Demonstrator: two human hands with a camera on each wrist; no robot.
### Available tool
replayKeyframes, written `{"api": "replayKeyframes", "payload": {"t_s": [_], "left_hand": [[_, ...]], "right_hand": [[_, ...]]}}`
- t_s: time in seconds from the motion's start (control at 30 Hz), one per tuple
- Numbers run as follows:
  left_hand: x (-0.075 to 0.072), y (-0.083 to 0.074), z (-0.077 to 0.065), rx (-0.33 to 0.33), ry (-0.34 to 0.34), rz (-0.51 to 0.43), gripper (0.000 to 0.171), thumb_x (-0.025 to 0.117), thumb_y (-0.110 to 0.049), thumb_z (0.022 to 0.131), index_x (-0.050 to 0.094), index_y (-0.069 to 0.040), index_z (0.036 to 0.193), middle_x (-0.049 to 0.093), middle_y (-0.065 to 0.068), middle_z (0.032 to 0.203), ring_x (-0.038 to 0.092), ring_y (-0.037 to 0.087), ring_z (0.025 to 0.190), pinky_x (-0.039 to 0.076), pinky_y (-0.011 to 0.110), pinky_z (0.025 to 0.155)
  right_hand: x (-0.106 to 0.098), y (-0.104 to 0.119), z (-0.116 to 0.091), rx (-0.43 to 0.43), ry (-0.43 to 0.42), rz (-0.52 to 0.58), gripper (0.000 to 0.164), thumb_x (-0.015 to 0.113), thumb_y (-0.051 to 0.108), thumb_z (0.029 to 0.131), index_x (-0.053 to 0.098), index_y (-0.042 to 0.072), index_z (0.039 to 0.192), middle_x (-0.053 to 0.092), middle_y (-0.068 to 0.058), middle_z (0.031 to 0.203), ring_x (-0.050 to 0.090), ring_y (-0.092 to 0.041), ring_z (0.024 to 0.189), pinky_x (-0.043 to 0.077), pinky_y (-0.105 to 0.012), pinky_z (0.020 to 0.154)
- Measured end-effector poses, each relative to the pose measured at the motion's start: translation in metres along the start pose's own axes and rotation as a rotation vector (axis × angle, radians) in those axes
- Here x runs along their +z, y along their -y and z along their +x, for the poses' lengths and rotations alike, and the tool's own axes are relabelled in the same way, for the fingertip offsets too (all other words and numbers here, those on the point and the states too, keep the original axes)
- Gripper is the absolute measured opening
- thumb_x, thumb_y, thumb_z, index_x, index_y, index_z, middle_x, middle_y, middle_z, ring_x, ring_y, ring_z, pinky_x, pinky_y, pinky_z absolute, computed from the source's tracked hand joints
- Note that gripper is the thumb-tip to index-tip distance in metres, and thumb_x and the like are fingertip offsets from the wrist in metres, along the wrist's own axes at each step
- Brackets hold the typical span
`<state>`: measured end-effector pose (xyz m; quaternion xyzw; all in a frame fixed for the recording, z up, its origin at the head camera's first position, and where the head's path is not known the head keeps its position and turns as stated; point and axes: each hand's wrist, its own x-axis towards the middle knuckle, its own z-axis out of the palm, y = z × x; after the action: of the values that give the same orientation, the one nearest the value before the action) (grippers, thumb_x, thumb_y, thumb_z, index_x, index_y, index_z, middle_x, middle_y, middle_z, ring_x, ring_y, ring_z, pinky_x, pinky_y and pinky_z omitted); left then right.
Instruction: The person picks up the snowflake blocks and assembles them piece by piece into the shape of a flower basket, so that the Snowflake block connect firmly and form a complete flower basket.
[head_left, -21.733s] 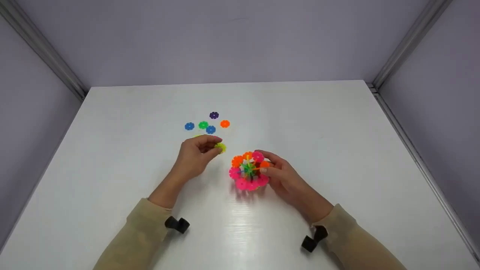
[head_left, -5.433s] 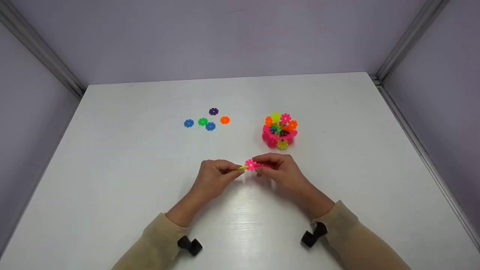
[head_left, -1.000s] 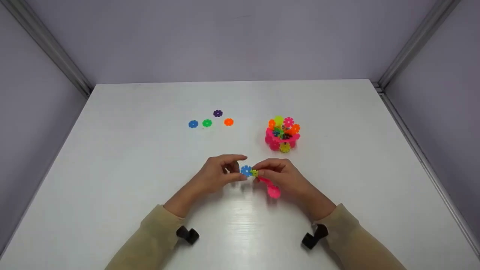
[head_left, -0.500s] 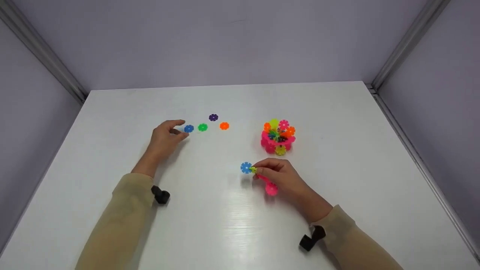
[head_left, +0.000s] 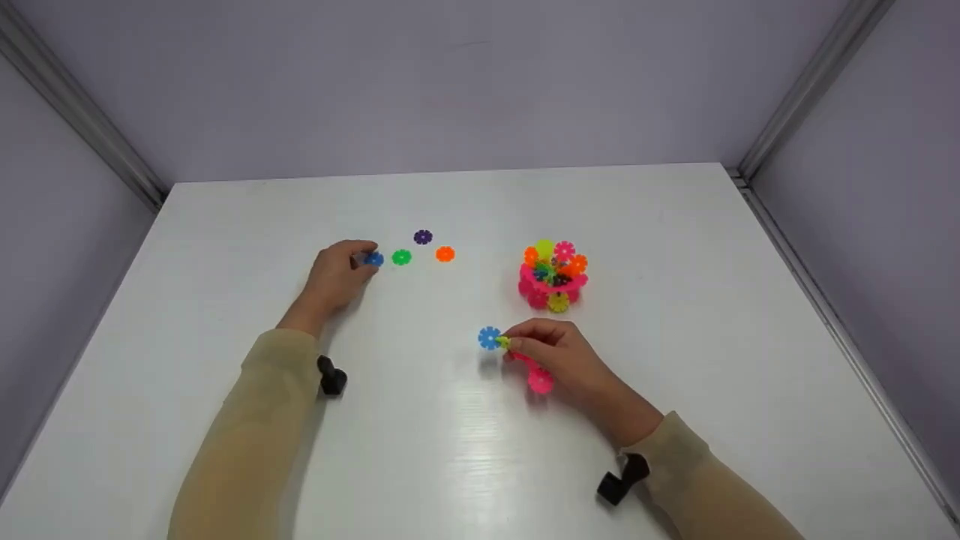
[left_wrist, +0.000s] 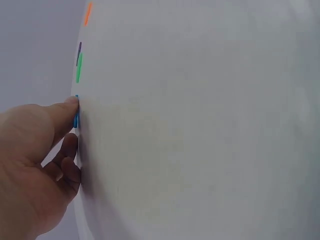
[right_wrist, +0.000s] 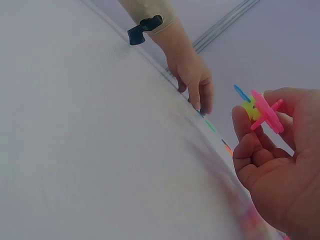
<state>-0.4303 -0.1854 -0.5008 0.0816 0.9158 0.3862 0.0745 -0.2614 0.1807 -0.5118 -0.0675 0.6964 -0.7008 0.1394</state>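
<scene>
In the head view my left hand pinches a dark blue interlocking disc lying on the table, thumb and forefinger at its edges. The left wrist view has the thumb against that blue disc, seen edge-on. My right hand holds a small chain of joined discs above the table. A light blue disc ends the chain at the left, joined to a yellow disc at the fingertips. Pink discs hang below the hand; the fingers cover part of the chain.
Loose green, purple and orange discs lie right of the left hand. A basket-like build of pink discs, with orange, yellow and green ones, stands beyond the right hand. Walls border the white table.
My left hand has let go of the light blue disc on the chain and moved far left to the dark blue one, its fingers closing in. The right hand stays in place with the chain.
</scene>
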Motion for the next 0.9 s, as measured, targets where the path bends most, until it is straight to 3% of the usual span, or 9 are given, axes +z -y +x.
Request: {"api": "replayKeyframes", "payload": {"t_s": [0.2,0.37,0.5,0.7,0.9], "left_hand": [[0.002,-0.002,-0.009,0.013,0.02,-0.034,0.046,0.064,-0.008,0.105,0.056,-0.002,0.151,0.055,0.02,0.142,0.052,0.033,0.126,0.044,0.047,0.114],[0.011,-0.011,-0.029,-0.011,0.012,-0.102,0.032,0.066,-0.011,0.105,0.069,-0.001,0.135,0.067,0.016,0.129,0.058,0.029,0.119,0.05,0.043,0.105],[0.026,-0.032,-0.056,0.011,0.032,-0.185,0.028,0.067,-0.014,0.106,0.074,-0.003,0.131,0.071,0.011,0.121,0.063,0.024,0.11,0.055,0.038,0.098],[0.06,-0.07,-0.099,0.164,0.069,-0.297,0.027,0.067,-0.008,0.105,0.074,-0.003,0.13,0.075,0.008,0.115,0.073,0.021,0.103,0.059,0.031,0.094],[0.083,-0.094,-0.12,0.202,0.037,-0.335,0.015,0.075,-0.008,0.1,0.08,-0.007,0.114,0.079,0.001,0.106,0.077,0.017,0.096,0.061,0.03,0.088]], "right_hand": [[0.002,-0.001,0.0,0.015,-0.011,0.005,0.023,0.075,0.021,0.101,0.077,0.006,0.119,0.072,-0.025,0.118,0.072,-0.03,0.105,0.059,-0.031,0.094],[0.001,0.0,0.001,0.018,-0.017,-0.026,0.023,0.075,0.023,0.101,0.077,0.008,0.119,0.074,-0.021,0.117,0.072,-0.032,0.106,0.059,-0.03,0.092],[0.001,0.001,0.001,0.018,-0.022,-0.046,0.024,0.075,0.024,0.101,0.077,0.009,0.12,0.075,-0.018,0.116,0.072,-0.032,0.106,0.059,-0.03,0.093],[0.001,0.004,0.002,0.011,-0.03,-0.045,0.024,0.074,0.024,0.102,0.077,0.009,0.12,0.076,-0.018,0.113,0.072,-0.033,0.106,0.059,-0.032,0.094],[0.001,0.004,0.003,0.001,-0.04,-0.043,0.023,0.074,0.022,0.102,0.077,0.008,0.12,0.076,-0.018,0.111,0.072,-0.032,0.105,0.059,-0.033,0.095]]}}
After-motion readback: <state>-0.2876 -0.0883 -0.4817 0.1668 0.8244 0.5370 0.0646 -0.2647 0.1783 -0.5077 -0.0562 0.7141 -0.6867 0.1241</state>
